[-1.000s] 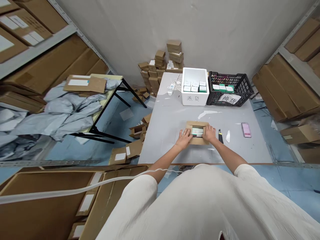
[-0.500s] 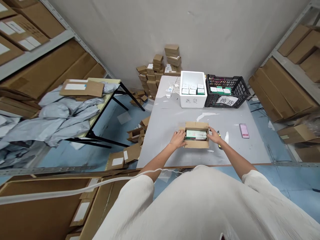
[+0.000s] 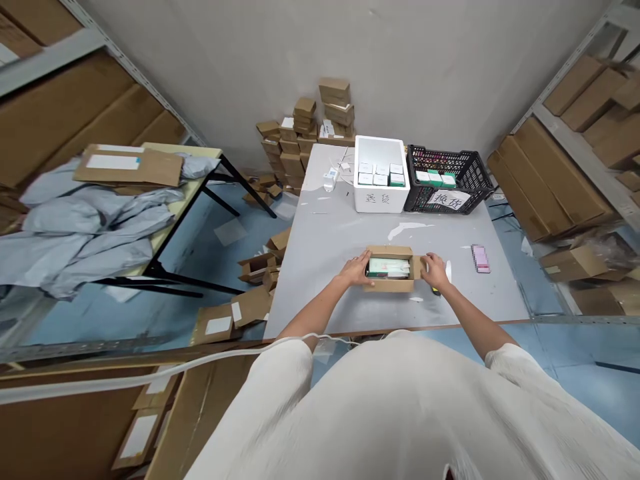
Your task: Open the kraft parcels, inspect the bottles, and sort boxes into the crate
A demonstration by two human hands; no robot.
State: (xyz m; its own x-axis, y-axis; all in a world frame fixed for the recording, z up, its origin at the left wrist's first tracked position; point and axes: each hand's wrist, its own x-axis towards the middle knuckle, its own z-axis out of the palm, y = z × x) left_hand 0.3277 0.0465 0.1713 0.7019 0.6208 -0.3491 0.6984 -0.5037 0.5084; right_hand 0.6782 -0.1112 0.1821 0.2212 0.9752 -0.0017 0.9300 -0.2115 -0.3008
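Note:
On the grey table in front of me lies a small open cardboard box (image 3: pixel 390 286), its flaps folded outward. Inside is a green-and-white box (image 3: pixel 389 267) with pale paper or packaging beside it; I cannot make out which. My left hand (image 3: pixel 356 270) grips the cardboard box's left end, fingers over the rim. At the other end, my right hand (image 3: pixel 434 271) pinches the right flap between thumb and fingers. A yellow-and-black cutter knife (image 3: pixel 436 291) lies beneath my right hand, mostly hidden by it.
At the table's back stand a white foam box (image 3: pixel 382 200) and a black plastic crate (image 3: pixel 450 200), both holding small boxes. A pink phone-like item (image 3: pixel 481 259) lies to the right. Left of the table are stacked cartons (image 3: pixel 295 143) and a side table with grey parcels (image 3: pixel 95 220).
My right hand has shifted from the box's right edge outward and now holds its right flap out. My left hand stays on the left end. The view has turned slightly right.

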